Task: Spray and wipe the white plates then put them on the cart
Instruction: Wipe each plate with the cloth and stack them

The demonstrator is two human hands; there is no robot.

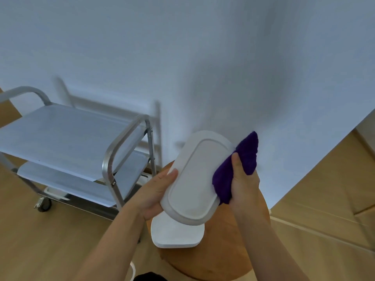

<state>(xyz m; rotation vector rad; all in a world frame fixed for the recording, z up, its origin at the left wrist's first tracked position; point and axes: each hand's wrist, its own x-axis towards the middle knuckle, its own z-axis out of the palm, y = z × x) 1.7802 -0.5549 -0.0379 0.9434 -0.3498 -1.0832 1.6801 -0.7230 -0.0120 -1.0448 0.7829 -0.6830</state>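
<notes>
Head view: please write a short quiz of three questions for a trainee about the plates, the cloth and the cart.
1. True or false: the left hand holds the white oval plate lifted above the round wooden table.
2. What does the right hand press against the edge of the held plate?
A. a spray bottle
B. a purple cloth
C. a sponge
3. Fill in: a second white plate lies on the ____, and no plate shows on the top shelf of the metal cart.

Key
1. true
2. B
3. table
</notes>
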